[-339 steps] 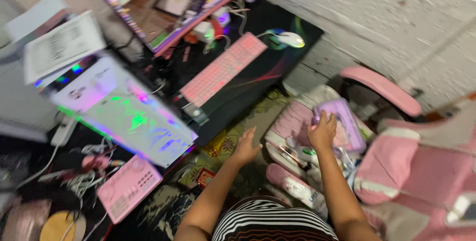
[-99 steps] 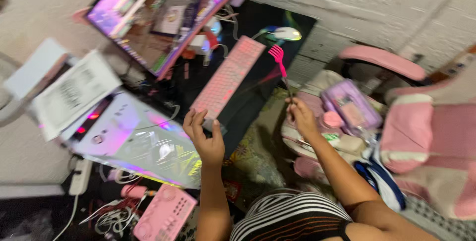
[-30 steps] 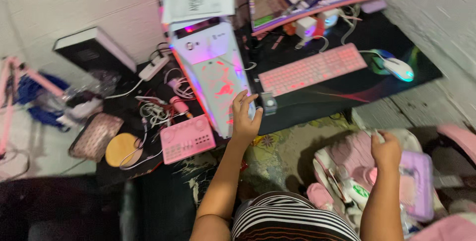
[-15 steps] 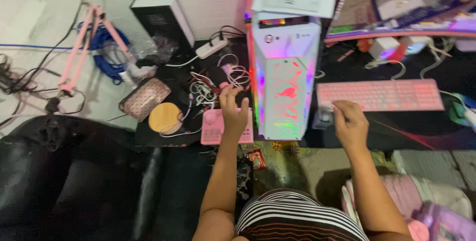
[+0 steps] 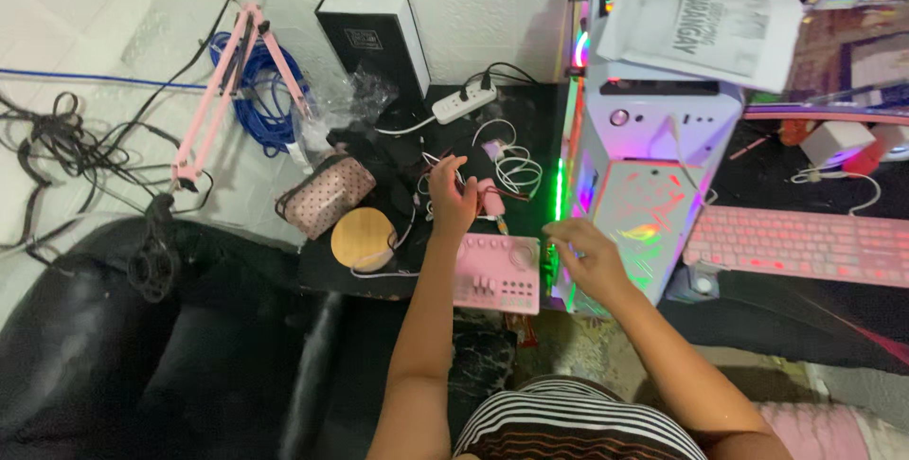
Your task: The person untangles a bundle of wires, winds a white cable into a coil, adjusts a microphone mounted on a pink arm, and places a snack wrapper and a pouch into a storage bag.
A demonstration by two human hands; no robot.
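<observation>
My left hand reaches over a tangle of white and black cables on a black mat, fingers apart, right beside a small pink object. Just in front of it lies a pink audio mixer with knobs and sliders. My right hand is blurred. It hovers at the mixer's right edge, by the lower front corner of a white lit computer case, fingers loose and nothing seen in it.
A pink keyboard lies right of the case, and a printed sheet rests on top. A round wooden disc, dotted pink pouch, power strip, black box, pink stand and blue cable coil stand left. A black seat fills the lower left.
The view has swung left. My left hand moved from the mixer up into the cables. My right hand left the keyboard and came to the case's front corner.
</observation>
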